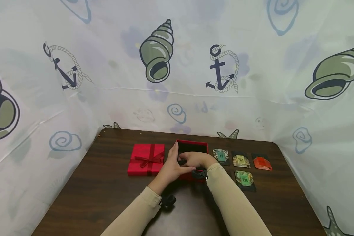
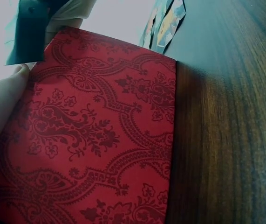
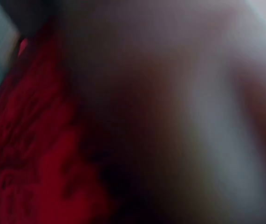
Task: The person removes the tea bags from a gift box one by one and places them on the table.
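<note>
A red box (image 1: 207, 148) with a black inside stands open at the middle of the table; its patterned front wall (image 2: 91, 126) fills much of the left wrist view. My left hand (image 1: 172, 167) rests against the box's left side, fingers straight, thumb across the front edge. My right hand (image 1: 196, 159) reaches over the box from the right with bent fingers. Beside its fingertips a small dark shape (image 1: 181, 162) shows, but I cannot tell whether it is held. The right wrist view is blurred, showing mostly skin and a red patterned wall (image 3: 25, 149).
Left of the box lies a red lid (image 1: 140, 152) with a ribbon bow (image 1: 148, 159). On the right lie several flat packets: a teal one (image 1: 221, 156), a yellow one (image 1: 241, 160), an orange-red one (image 1: 262, 162), and a green one (image 1: 245, 179) nearer me. All rest on a brown wooden table (image 1: 106, 183).
</note>
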A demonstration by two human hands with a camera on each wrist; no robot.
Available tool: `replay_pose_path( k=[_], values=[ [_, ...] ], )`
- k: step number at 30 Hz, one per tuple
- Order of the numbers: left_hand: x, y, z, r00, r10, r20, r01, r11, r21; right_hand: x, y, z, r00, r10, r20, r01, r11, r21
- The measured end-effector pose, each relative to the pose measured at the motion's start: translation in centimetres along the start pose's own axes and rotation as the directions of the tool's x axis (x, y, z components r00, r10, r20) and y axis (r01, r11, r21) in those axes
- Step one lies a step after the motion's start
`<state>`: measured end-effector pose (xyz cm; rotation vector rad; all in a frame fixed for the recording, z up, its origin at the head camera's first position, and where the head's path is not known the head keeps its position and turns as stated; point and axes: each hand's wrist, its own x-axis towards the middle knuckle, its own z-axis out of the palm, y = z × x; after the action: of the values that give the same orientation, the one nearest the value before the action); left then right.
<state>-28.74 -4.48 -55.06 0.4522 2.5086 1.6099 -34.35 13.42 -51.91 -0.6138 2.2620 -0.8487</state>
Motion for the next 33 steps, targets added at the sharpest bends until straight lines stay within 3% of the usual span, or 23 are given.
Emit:
replay_pose_path(
  k=[6,13,17,26,30,33],
  values=[
    [0.1,-0.3,0.2,1.000,-0.005,-0.009,0.005,1.000,0.003,0.4,0.2,0.2,0.999,-0.039,-0.001,0.039,0.999,-0.024],
    [0.2,-0.3,0.1,1.000,0.009,-0.006,-0.009,1.000,-0.008,0.0,0.2,0.3,0.997,-0.067,-0.024,0.070,0.981,0.183],
    [0.2,-0.3,0.1,1.000,0.012,-0.004,-0.012,1.000,-0.009,-0.2,0.2,0.2,0.993,-0.097,-0.074,0.112,0.967,0.230],
    [0.4,-0.5,0.1,0.999,0.033,-0.005,-0.033,0.999,-0.042,-0.4,0.1,0.3,0.969,-0.196,-0.151,0.239,0.899,0.367],
    [0.5,-0.5,0.1,1.000,0.024,-0.019,-0.025,0.998,-0.050,-0.7,0.0,0.1,0.947,-0.202,-0.251,0.276,0.911,0.307],
    [0.7,-0.6,0.1,1.000,0.013,-0.027,-0.014,0.999,-0.032,-1.1,-0.1,0.1,0.910,-0.192,-0.368,0.309,0.905,0.294]
  ],
)
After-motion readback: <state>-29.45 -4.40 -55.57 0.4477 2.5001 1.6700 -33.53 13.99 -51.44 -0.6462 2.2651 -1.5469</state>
